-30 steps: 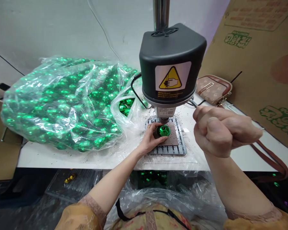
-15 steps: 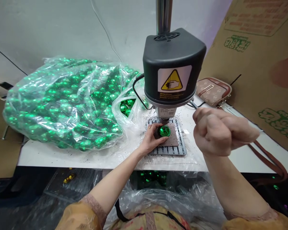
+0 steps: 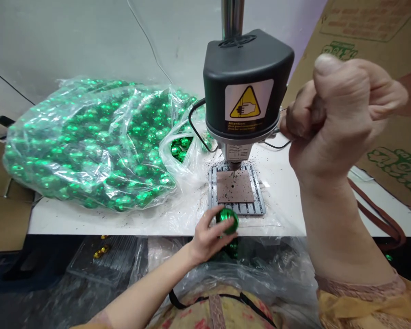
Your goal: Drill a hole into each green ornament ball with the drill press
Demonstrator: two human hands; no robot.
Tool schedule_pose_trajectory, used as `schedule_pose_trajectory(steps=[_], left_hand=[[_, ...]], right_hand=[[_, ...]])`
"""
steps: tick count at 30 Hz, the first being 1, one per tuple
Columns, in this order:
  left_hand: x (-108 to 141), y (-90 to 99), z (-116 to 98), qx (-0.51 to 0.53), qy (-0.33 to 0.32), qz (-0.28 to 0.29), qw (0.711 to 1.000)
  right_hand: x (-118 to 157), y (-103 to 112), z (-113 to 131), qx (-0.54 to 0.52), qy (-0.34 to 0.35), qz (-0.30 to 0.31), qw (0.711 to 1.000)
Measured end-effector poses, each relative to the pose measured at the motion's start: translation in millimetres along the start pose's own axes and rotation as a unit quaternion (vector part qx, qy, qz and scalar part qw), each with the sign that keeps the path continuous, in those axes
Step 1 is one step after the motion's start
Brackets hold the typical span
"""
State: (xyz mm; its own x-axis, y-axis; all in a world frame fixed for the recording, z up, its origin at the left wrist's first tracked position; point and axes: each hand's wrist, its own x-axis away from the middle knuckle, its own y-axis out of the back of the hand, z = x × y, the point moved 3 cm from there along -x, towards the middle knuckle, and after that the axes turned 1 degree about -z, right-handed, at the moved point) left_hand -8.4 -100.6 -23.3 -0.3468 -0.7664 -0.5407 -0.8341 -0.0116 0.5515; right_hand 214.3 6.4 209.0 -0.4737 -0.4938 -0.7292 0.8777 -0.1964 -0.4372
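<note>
My left hand (image 3: 210, 235) holds a shiny green faceted ball (image 3: 229, 221) at the table's front edge, just in front of the drill's base. My right hand (image 3: 332, 105) is raised in a fist beside the black drill press (image 3: 248, 87), closed round its feed lever, most of which the fingers hide. Below the drill head, a thin bit (image 3: 234, 173) points down at a brown square pad (image 3: 243, 194). The pad has a small dark hole and lies on the slotted metal base (image 3: 258, 205), with dark shavings scattered around.
A large clear bag of green balls (image 3: 89, 146) fills the table's left side, its opening near the drill. A big cardboard box (image 3: 393, 137) stands at the right, with a brown strap (image 3: 380, 219) below it. Clear plastic sheeting (image 3: 281, 265) hangs below the table edge.
My left hand has drawn the green ball from the pad toward me, off the base. My right hand has risen with the lever, and the bit now shows above the pad.
</note>
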Motion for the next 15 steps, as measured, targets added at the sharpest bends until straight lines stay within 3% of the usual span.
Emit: schedule_pose_trajectory(steps=[2, 4, 6, 8, 11, 13, 15], left_hand=[[40, 0.0, 2, 0.001, -0.014, 0.128, 0.992], [75, -4.9, 14, -0.005, 0.022, 0.234, 0.972], [99, -11.2, 29, -0.026, 0.099, 0.282, 0.954], [109, -15.2, 37, -0.043, 0.160, 0.293, 0.942], [93, -11.9, 21, 0.021, 0.157, 0.339, 0.927], [61, 1.6, 1, 0.115, 0.125, 0.353, 0.920], [9, 27.3, -8, 0.162, 0.117, 0.265, 0.943]], right_hand=[[0, 0, -2, -0.003, 0.002, 0.000, 1.000], [-1, 0, -4, -0.008, 0.003, -0.001, 1.000], [-1, 0, -5, -0.018, 0.003, -0.010, 1.000], [-1, 1, -5, -0.016, 0.005, -0.020, 1.000], [1, -1, -2, -0.004, -0.001, -0.019, 1.000], [2, -2, 1, -0.001, -0.025, -0.022, 0.999], [3, -2, 3, 0.001, -0.051, -0.039, 0.998]])
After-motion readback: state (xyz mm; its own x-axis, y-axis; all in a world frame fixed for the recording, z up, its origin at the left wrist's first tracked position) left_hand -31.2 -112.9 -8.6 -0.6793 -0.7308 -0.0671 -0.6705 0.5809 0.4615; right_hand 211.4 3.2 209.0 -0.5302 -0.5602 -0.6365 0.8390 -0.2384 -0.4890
